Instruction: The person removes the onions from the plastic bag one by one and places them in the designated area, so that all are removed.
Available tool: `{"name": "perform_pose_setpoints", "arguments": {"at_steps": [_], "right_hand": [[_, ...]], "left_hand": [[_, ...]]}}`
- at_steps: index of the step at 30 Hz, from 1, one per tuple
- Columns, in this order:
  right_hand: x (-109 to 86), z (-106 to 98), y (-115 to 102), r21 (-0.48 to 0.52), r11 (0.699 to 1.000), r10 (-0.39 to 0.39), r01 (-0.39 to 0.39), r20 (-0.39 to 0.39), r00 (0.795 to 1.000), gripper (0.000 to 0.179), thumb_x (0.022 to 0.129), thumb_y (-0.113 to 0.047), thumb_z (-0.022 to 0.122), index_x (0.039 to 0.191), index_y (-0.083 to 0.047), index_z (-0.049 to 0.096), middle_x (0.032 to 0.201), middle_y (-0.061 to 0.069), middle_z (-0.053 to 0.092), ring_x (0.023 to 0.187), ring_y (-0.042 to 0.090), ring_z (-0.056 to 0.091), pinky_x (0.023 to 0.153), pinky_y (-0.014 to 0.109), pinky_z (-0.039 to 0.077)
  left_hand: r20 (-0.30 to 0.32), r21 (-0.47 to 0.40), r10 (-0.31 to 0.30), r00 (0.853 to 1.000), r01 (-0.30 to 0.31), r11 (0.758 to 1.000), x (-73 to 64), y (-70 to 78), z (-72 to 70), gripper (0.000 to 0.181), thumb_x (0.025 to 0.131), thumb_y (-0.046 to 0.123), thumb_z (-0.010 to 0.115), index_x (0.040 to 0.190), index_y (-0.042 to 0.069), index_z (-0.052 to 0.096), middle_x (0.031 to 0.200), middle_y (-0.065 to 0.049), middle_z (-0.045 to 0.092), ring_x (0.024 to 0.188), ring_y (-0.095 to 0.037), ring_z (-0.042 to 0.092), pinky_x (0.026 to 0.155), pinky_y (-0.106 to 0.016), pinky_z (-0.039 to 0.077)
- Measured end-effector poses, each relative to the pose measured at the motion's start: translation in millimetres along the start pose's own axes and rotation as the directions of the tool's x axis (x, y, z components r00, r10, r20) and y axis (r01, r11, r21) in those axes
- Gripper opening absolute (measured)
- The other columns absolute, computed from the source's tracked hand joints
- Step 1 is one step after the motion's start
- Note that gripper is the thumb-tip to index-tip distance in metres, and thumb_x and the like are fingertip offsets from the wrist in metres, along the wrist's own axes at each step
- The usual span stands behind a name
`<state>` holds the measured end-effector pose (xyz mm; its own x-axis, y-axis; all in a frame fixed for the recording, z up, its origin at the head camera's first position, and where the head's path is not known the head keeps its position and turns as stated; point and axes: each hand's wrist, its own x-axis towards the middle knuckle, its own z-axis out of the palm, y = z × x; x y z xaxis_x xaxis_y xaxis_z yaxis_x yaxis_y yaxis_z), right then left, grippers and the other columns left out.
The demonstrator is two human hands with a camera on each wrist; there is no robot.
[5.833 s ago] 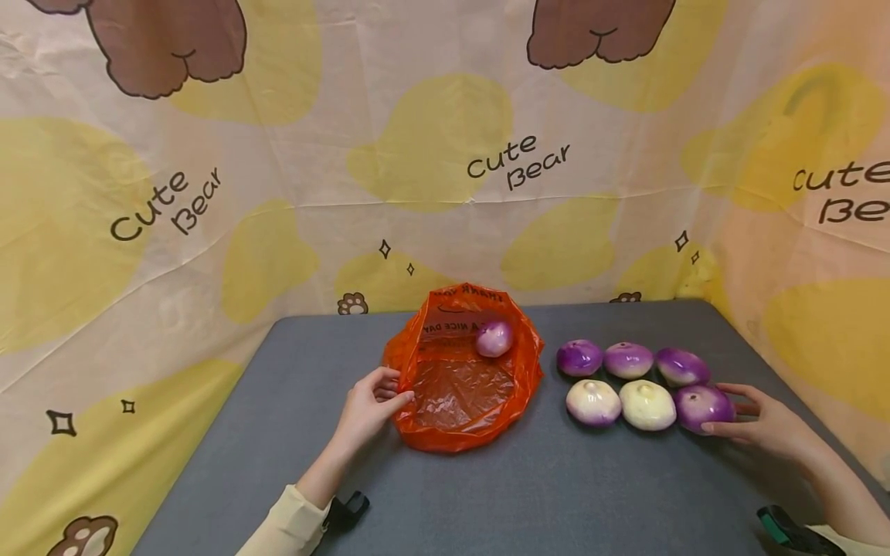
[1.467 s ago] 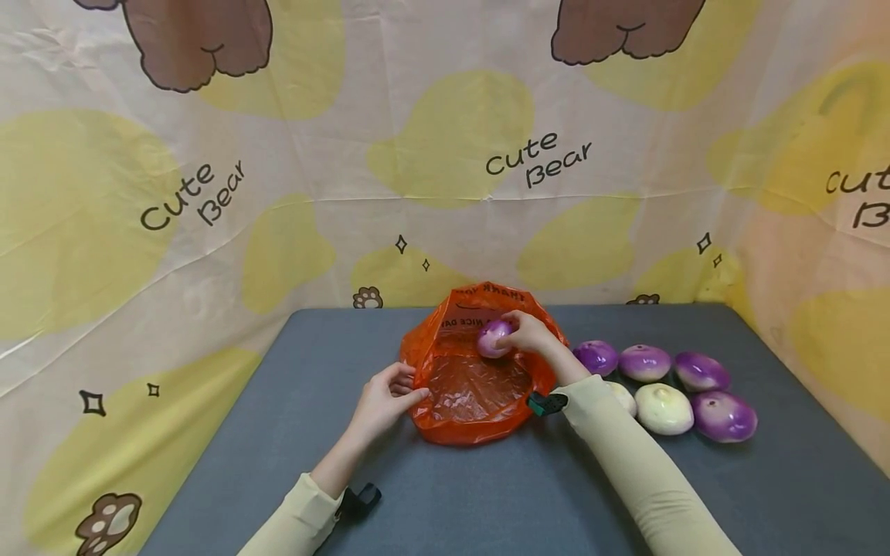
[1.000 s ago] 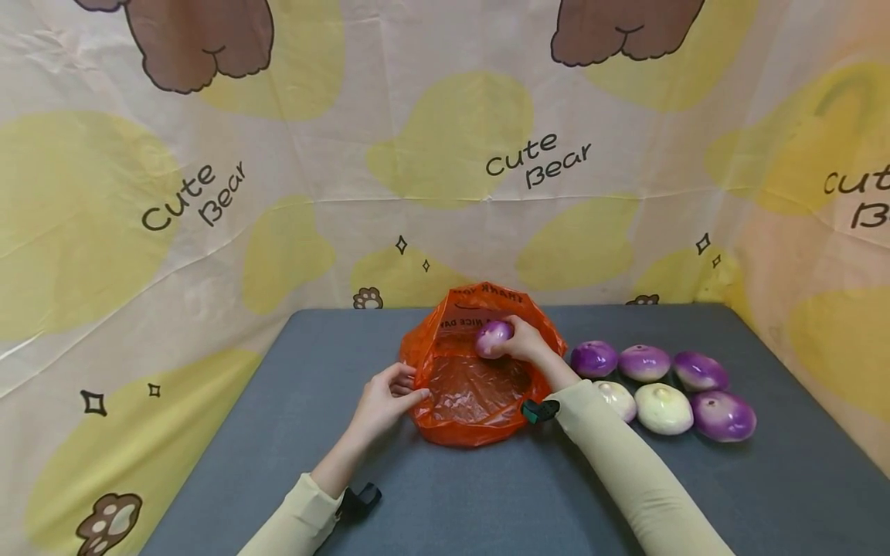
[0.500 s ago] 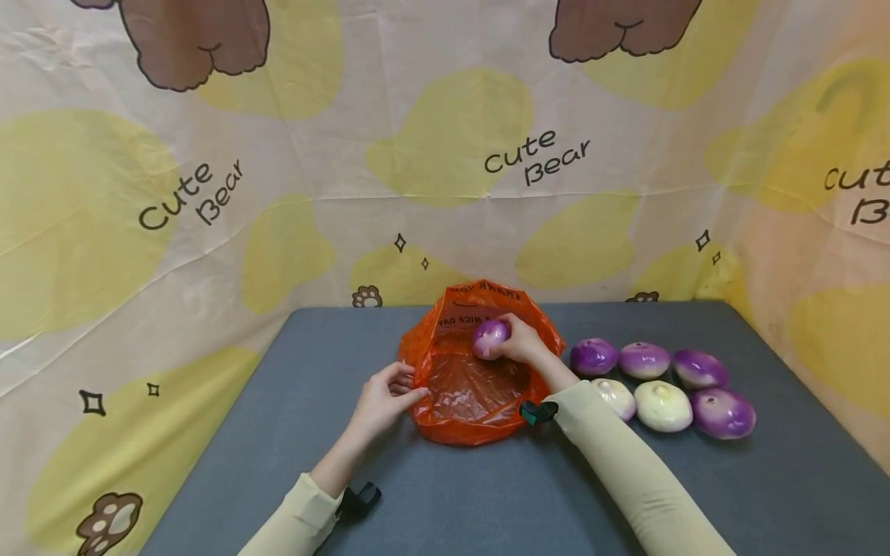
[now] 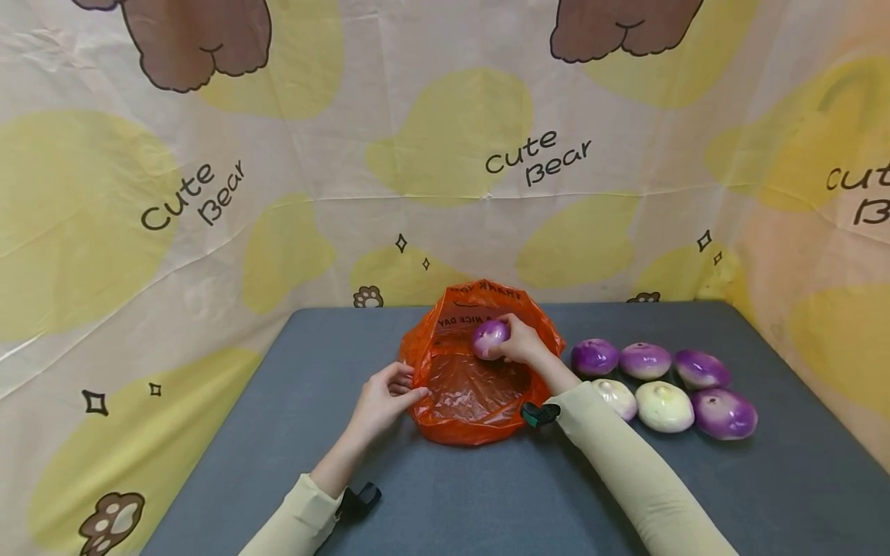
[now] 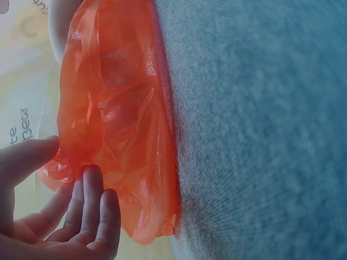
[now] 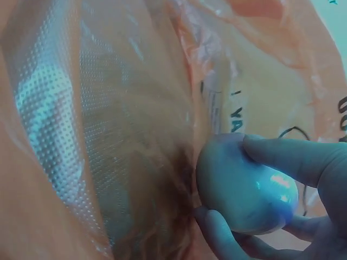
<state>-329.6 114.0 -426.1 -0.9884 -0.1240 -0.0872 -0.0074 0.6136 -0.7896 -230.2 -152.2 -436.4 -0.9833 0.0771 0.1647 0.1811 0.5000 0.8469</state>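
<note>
An orange plastic bag [image 5: 464,431] lies on the table with its mouth spread toward me and printed lettering on its inner back wall. My left hand [image 5: 378,401] pinches the bag's left rim between thumb and fingers; the left wrist view shows the gathered film [image 6: 81,146] at the fingertips. Inside the bag's mouth, my right hand [image 5: 521,341] holds a purple-and-white onion [image 5: 490,340] by its right side. In the right wrist view, the thumb lies over the glossy onion [image 7: 238,184] and the fingers curl under it, close to the bag's back wall.
Right of the bag, several onions stand in two rows: purple ones [image 5: 644,361] at the back, a whitish one [image 5: 664,407] and a purple one [image 5: 725,413] in front. My right sleeve [image 5: 626,455] partly covers another pale onion [image 5: 615,398]. A printed cloth [image 5: 445,139] hangs behind the grey table [image 5: 459,502].
My right hand has left the front-right onion outside and gone left into the bag, taking hold of the onion there. Over the last second both hands stay almost still, the held onion shifting slightly left.
</note>
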Motion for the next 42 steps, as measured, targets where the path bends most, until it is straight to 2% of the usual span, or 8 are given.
{"name": "perform_pose_setpoints", "arguments": {"at_steps": [9,14,20,24,33,42], "right_hand": [[-21.4,-21.7,-9.4,-0.009,0.999,-0.04,0.04,0.017,0.999,0.074,0.075,-0.024,0.079,0.136,-0.009,0.04,0.129,0.022,0.051,0.089,0.029,0.063,0.069,0.034,0.057],[-35.0,-33.4,-15.3,-0.028,0.997,-0.072,0.072,0.006,0.997,0.076,0.075,-0.029,0.08,0.136,-0.01,0.04,0.127,0.021,0.053,0.094,0.03,0.064,0.073,0.036,0.057],[-52.4,-46.9,-23.3,-0.039,0.994,-0.099,0.099,-0.012,0.995,0.079,0.073,-0.035,0.081,0.137,-0.013,0.04,0.125,0.019,0.054,0.105,0.033,0.058,0.086,0.043,0.053],[-62.9,-58.3,-25.8,-0.063,0.99,-0.124,0.123,-0.014,0.992,0.081,0.073,-0.038,0.08,0.138,-0.013,0.039,0.126,0.02,0.054,0.107,0.034,0.057,0.087,0.046,0.051],[-85.5,-81.6,-22.5,-0.09,0.986,-0.142,0.138,-0.036,0.989,0.083,0.074,-0.042,0.078,0.141,-0.015,0.037,0.131,0.021,0.053,0.11,0.036,0.057,0.089,0.049,0.05],[-106.1,-106.1,-9.0,-0.12,0.984,-0.145,0.135,-0.082,0.986,0.083,0.074,-0.047,0.077,0.14,-0.015,0.038,0.13,0.025,0.053,0.112,0.04,0.055,0.09,0.054,0.046]], "left_hand": [[0.009,-0.004,0.006,1.0,-0.006,1.0,1.4,0.1,1.3,0.033,0.078,0.022,0.078,0.106,0.011,0.064,0.093,-0.005,0.066,0.083,-0.016,0.063,0.077,-0.033,0.053],[0.012,-0.008,-0.008,1.0,0.008,1.0,0.7,-0.3,1.2,0.034,0.079,0.023,0.078,0.107,0.011,0.064,0.096,-0.005,0.066,0.084,-0.016,0.063,0.079,-0.033,0.053],[0.005,0.0,-0.009,1.0,0.009,1.0,-0.1,1.3,1.0,0.034,0.078,0.023,0.078,0.107,0.011,0.064,0.095,-0.005,0.066,0.083,-0.016,0.063,0.079,-0.033,0.053],[0.007,-0.008,-0.01,1.0,0.01,1.0,-0.2,2.0,1.0,0.034,0.078,0.023,0.078,0.107,0.011,0.064,0.094,-0.005,0.066,0.083,-0.016,0.063,0.078,-0.032,0.053],[0.007,-0.014,-0.01,1.0,0.01,1.0,-0.1,-1.1,0.9,0.035,0.078,0.023,0.078,0.107,0.011,0.064,0.095,-0.006,0.065,0.084,-0.016,0.063,0.078,-0.032,0.053],[0.0,-0.008,-0.012,1.0,0.012,1.0,1.2,-2.9,2.6,0.034,0.078,0.025,0.078,0.106,0.012,0.064,0.095,-0.005,0.065,0.084,-0.016,0.063,0.079,-0.033,0.053]]}}
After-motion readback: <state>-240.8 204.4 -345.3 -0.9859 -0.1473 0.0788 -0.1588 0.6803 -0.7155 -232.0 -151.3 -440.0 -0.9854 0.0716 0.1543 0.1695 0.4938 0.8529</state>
